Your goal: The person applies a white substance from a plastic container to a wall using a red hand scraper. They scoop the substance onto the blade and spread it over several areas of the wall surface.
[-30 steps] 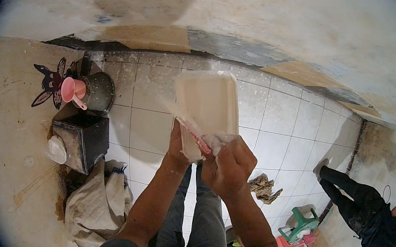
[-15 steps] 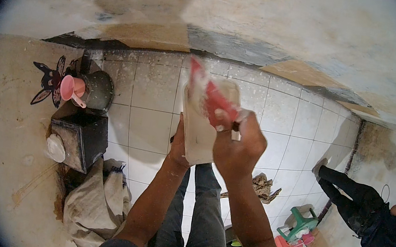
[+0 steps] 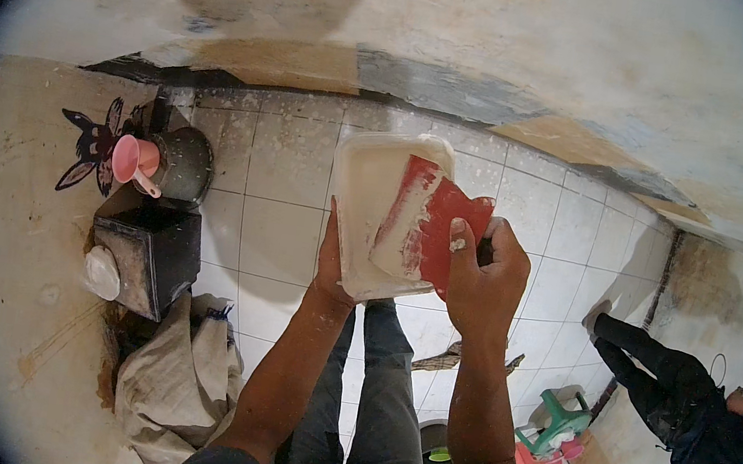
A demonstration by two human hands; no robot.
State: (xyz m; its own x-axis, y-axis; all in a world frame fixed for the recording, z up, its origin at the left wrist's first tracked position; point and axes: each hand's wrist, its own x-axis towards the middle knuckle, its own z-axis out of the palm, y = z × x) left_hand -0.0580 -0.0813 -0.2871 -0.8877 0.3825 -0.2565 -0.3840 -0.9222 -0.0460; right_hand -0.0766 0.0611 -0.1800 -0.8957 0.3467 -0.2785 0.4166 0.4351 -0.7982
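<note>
Left hand [image 3: 332, 269] gripping white board [image 3: 373, 204], right hand [image 3: 481, 279] pressing red scraper [image 3: 442, 227]

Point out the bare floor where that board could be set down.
Bare tiles lie ahead of the board, up to the wall's foot, and right of the right hand toward the corner. It is crowded left, by the black box, pot and sacks, and lower right, around the stool.

A flat, roughly rectangular board [image 3: 370, 204], coated with pale cream plaster, is held up in the air, tilted, its lower edge gripped from beneath. A red scraper blade [image 3: 442, 232] lies flat against the board's right half, smeared with a wide streak of the same pale plaster along its left side.
</note>
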